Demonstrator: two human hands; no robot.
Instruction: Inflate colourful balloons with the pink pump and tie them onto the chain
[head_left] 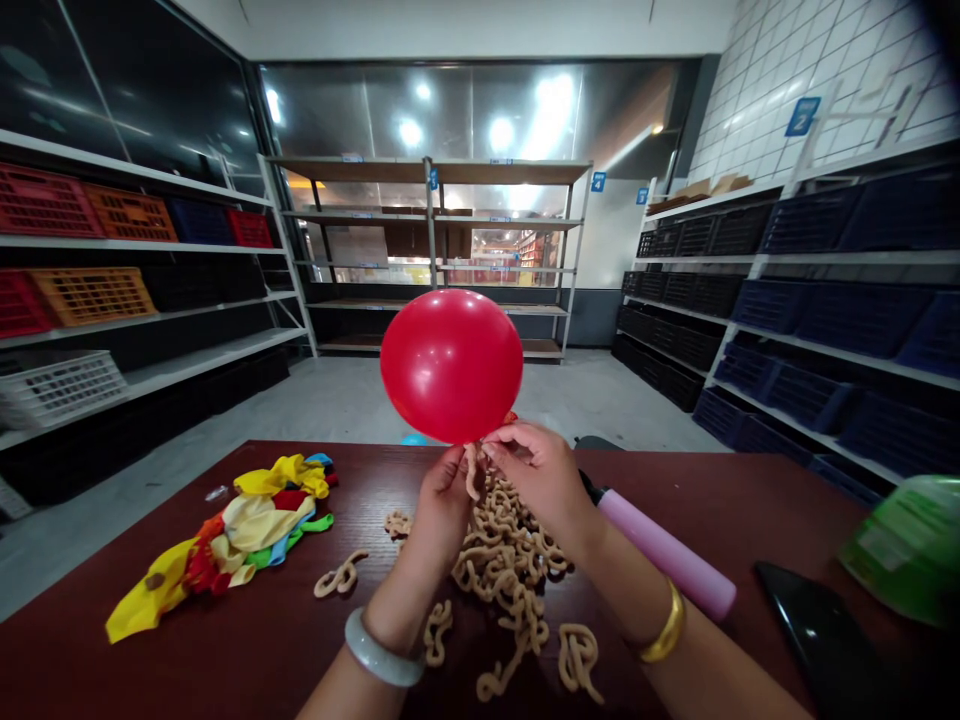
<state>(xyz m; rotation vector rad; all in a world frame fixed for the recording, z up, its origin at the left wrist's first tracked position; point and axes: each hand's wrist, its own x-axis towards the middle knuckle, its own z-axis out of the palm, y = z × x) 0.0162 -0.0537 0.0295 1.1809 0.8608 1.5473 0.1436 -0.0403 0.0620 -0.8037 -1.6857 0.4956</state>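
Note:
An inflated red balloon (451, 366) stands above my two hands, its neck end down between them. My left hand (448, 492) is closed, its fingertips at the balloon's neck and a short beige twisted cord (472, 472) that hangs there. From the other side my right hand (541, 475) pinches at the same spot, fingers closed; the exact hold is too small to make out. Under and between the hands lies a pile of beige twisted cords (499, 545) on the dark red table (300, 650).
Uninflated balloons (251, 520) in several colours lie at the left. A pink cylinder (667, 552) lies beside my right forearm. Farther right are a black phone-like slab (817, 630) and a green package (907, 550). Shelves with crates (120, 210) stand beyond the table.

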